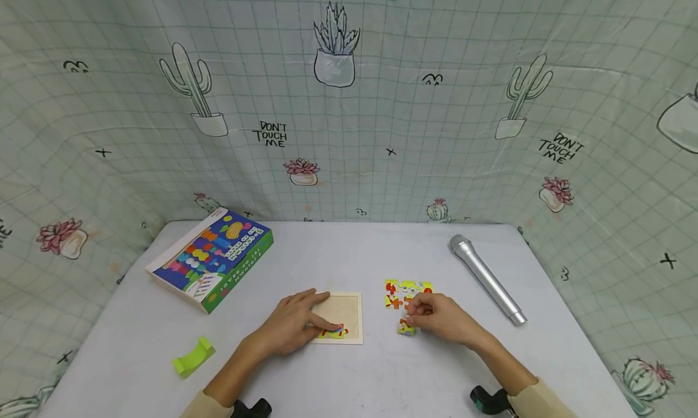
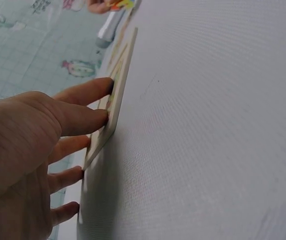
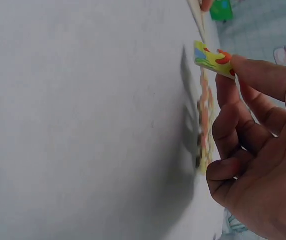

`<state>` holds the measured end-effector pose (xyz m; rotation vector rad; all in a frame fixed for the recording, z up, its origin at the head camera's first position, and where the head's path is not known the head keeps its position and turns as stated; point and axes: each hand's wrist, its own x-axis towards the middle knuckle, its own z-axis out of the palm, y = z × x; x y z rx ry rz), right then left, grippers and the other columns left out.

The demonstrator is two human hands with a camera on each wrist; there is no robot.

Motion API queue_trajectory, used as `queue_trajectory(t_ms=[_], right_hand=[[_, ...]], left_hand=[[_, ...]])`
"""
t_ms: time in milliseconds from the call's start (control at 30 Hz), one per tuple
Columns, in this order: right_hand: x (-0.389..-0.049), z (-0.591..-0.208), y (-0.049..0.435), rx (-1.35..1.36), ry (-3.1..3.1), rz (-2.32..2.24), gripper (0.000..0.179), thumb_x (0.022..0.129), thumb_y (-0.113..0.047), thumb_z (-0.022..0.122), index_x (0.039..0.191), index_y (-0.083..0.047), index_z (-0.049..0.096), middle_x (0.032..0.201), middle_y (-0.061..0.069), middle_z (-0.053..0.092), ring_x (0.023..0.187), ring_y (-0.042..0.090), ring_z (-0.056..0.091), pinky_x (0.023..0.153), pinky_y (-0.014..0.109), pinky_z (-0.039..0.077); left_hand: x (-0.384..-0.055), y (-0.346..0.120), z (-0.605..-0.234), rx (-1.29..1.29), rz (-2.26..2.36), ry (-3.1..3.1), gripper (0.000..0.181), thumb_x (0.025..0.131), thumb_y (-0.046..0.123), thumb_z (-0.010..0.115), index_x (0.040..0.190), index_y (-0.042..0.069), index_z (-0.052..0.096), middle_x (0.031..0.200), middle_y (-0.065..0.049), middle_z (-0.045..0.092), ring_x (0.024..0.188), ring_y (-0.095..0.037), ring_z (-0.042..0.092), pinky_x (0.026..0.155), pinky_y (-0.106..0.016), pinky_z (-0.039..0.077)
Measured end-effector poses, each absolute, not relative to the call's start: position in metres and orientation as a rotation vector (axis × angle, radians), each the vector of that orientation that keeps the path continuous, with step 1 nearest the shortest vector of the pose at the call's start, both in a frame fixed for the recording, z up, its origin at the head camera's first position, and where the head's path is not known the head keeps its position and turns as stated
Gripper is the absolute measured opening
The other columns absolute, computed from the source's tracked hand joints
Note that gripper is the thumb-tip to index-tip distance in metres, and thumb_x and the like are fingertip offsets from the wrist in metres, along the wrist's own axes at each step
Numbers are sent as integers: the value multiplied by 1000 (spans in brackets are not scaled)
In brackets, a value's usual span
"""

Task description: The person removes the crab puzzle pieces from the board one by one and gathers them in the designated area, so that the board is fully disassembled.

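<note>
A shallow wooden puzzle tray (image 1: pixel 353 318) lies on the table with yellow and red puzzle pieces (image 1: pixel 331 334) along its near edge. My left hand (image 1: pixel 291 322) rests over the tray's left side, its fingers extended; thumb and index fingertip touch down by the fitted pieces. In the left wrist view the other fingertips reach the tray's rim and the tabletop. Between thumb and finger, my right hand (image 1: pixel 443 318) pinches a yellow puzzle piece (image 3: pixel 210 59) with red and blue marks, held above the table. Beyond that hand lie several loose puzzle pieces (image 1: pixel 394 288), partly hidden by it.
A blue and green game box (image 1: pixel 218 254) lies at the back left. In front of it is a lime-green curved block (image 1: pixel 194 357). A silver microphone (image 1: pixel 487 278) lies at the right. A patterned cloth (image 1: pixel 382 115) hangs behind the white table (image 1: pixel 349 254).
</note>
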<state>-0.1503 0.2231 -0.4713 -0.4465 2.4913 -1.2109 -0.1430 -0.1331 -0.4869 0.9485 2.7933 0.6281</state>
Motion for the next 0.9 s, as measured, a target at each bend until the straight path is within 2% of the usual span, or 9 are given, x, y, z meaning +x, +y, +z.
queue_trajectory(t_ms=[267, 633, 900], right_hand=[[-146, -479, 264, -348, 2611, -1135, 12, 91, -19, 74, 93, -10, 66, 80, -1, 63, 73, 12, 56, 64, 24, 45], [-155, -484, 268, -385, 2707, -1040, 5, 89, -14, 73, 90, -16, 68, 78, -4, 59, 70, 10, 52, 64, 24, 42], [-156, -485, 266, -391, 2737, -999, 4, 89, -14, 73, 90, -15, 69, 77, -5, 59, 70, 10, 52, 63, 25, 42]], left_hand=[[-141, -135, -484, 963, 650, 2806, 32, 93, 18, 71, 115, 42, 75, 153, -12, 47, 142, -44, 37, 103, -69, 34], [-140, -134, -485, 954, 674, 2792, 34, 94, 17, 71, 115, 42, 75, 153, -12, 47, 142, -45, 36, 103, -70, 33], [-140, -134, -485, 962, 662, 2797, 34, 94, 17, 70, 116, 42, 75, 152, -12, 47, 141, -45, 38, 103, -69, 34]])
